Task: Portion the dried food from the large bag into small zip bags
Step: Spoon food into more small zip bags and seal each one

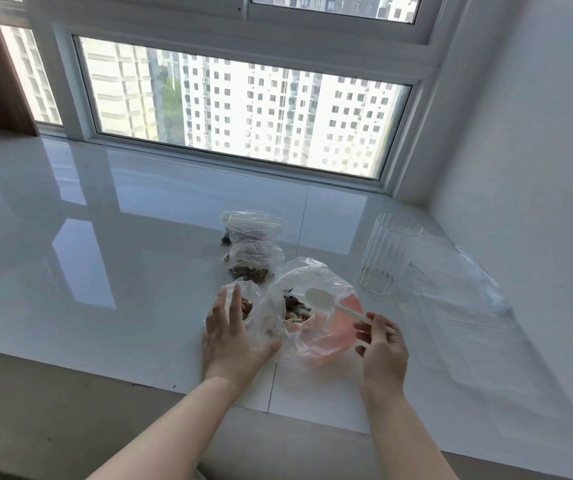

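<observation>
Seemingly right hand (382, 344) pinching spoon (333, 304), windowsill (139, 237) edge near.

Two bare forearms, left grip (231, 336) and right grip (382, 348) ungloved, no sleeves, rings or watch visible
</observation>
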